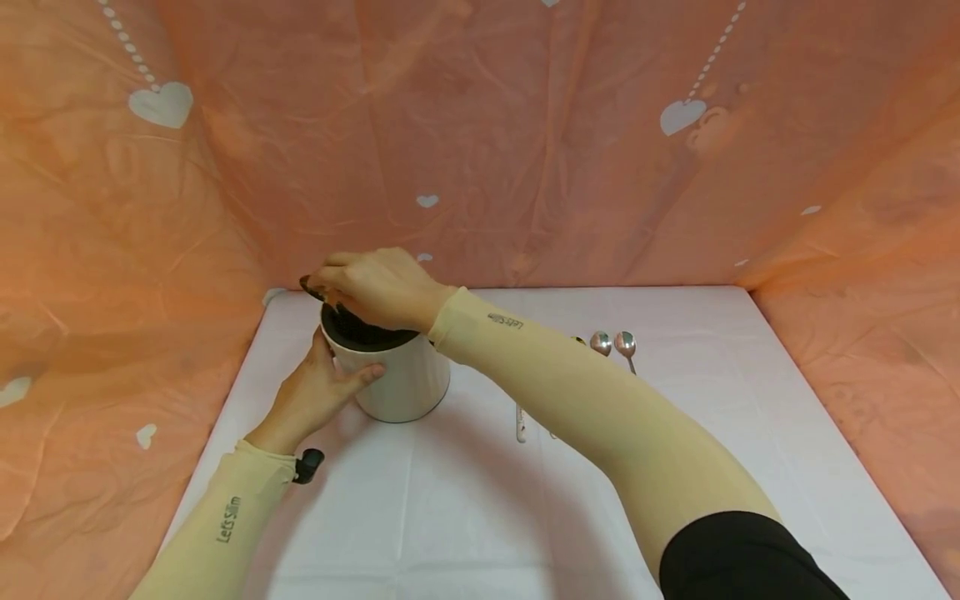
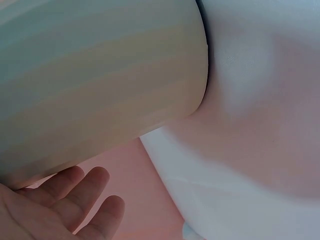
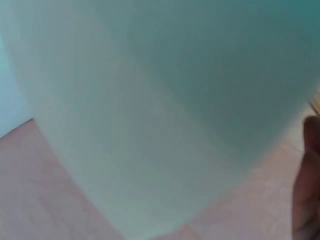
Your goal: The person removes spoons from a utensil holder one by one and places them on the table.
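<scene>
A pale, cylindrical canister (image 1: 401,387) with a dark inside (image 1: 363,332) stands upright at the left of the table. My left hand (image 1: 315,387) holds its left side, thumb across the front; in the left wrist view, several fingers (image 2: 80,202) spread along its underside edge. Over the opening, my right hand (image 1: 382,287) pinches a dark, round-ended, spoon-like utensil (image 1: 311,288), mostly covered by the fingers. A sliver of gold shows beside the fingertips in the right wrist view, where the canister's wall (image 3: 150,125) fills most of the picture.
Two silver spoons (image 1: 626,343) and a gold-toned end (image 1: 578,340) lie beyond my right forearm, partly hidden by it. A patterned handle (image 1: 521,423) shows on the near side. Orange cloth walls (image 1: 480,167) border the white table (image 1: 465,517) at the back and sides.
</scene>
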Motion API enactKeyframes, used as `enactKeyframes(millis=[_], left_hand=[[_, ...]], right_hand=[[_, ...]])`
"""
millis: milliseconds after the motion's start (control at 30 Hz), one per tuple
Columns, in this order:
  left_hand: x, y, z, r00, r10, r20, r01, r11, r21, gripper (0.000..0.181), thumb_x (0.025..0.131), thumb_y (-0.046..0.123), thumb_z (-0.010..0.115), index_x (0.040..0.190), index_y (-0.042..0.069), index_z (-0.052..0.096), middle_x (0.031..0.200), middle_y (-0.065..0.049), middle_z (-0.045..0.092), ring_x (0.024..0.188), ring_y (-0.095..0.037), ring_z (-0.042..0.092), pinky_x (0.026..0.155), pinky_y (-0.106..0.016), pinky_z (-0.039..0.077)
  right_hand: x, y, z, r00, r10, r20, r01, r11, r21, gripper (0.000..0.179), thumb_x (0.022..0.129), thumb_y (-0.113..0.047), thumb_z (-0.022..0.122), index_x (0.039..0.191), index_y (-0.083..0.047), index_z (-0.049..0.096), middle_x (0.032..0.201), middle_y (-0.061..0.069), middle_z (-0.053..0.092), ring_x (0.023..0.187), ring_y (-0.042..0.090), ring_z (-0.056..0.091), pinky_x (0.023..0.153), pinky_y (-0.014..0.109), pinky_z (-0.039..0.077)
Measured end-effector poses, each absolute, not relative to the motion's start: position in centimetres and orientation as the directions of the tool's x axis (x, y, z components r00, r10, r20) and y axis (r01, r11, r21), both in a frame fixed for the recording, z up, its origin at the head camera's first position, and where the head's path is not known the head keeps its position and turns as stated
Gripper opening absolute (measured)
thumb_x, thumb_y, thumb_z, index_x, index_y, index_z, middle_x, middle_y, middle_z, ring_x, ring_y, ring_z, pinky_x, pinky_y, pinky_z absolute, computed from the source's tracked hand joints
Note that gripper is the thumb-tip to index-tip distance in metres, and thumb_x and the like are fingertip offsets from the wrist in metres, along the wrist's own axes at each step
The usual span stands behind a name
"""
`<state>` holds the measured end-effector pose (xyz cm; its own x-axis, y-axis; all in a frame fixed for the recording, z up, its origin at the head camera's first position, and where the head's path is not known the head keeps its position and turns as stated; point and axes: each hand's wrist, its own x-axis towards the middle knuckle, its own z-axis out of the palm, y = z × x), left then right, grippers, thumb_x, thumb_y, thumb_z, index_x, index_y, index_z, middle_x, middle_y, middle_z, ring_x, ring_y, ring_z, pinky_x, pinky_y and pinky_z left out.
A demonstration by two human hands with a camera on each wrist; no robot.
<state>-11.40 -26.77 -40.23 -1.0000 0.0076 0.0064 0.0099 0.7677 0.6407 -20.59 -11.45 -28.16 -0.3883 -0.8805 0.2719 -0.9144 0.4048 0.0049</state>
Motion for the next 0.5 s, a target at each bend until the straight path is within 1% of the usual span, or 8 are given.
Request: enactKeyframes(millis=[233, 367, 500], left_hand=[[-11.2, -26.7, -40.1, -1.000, 0.003, 0.019, 0.015, 0.780, 0.626, 0.108, 0.076, 0.067, 0.056, 0.144, 0.030, -0.019, 0.139, -0.027, 0.032, 0.114, -0.044, 0.044, 0.080, -0.059, 0.038], [-11.2, -26.8, -40.2, -1.000, 0.009, 0.025, 0.023, 0.779, 0.627, 0.108, 0.076, 0.067, 0.057, 0.145, 0.027, -0.017, 0.139, -0.028, 0.033, 0.116, -0.044, 0.043, 0.081, -0.059, 0.038], [-11.3, -26.8, -40.2, -0.999, 0.007, 0.033, 0.026, 0.778, 0.628, 0.108, 0.076, 0.067, 0.057, 0.145, 0.027, -0.015, 0.141, -0.026, 0.031, 0.117, -0.044, 0.042, 0.083, -0.060, 0.036]], right_hand=[[-20.8, -10.8, -28.9, -0.322, -0.838, 0.441, -0.914, 0.397, 0.087, 0.022, 0.091, -0.027, 0.056, 0.112, -0.027, 0.062, 0.104, -0.013, 0.058, 0.066, 0.002, 0.057, 0.054, 0.019, 0.044], [-20.9, -10.5, -29.1, -0.288, -0.799, 0.528, -0.913, 0.396, 0.101, 0.020, 0.089, -0.022, 0.058, 0.108, -0.025, 0.064, 0.099, -0.011, 0.058, 0.064, 0.003, 0.057, 0.053, 0.021, 0.044], [-21.1, -10.1, -29.0, -0.280, -0.767, 0.577, -0.908, 0.406, 0.099, 0.020, 0.090, -0.021, 0.053, 0.107, -0.025, 0.063, 0.099, -0.011, 0.058, 0.063, 0.003, 0.056, 0.052, 0.021, 0.044]])
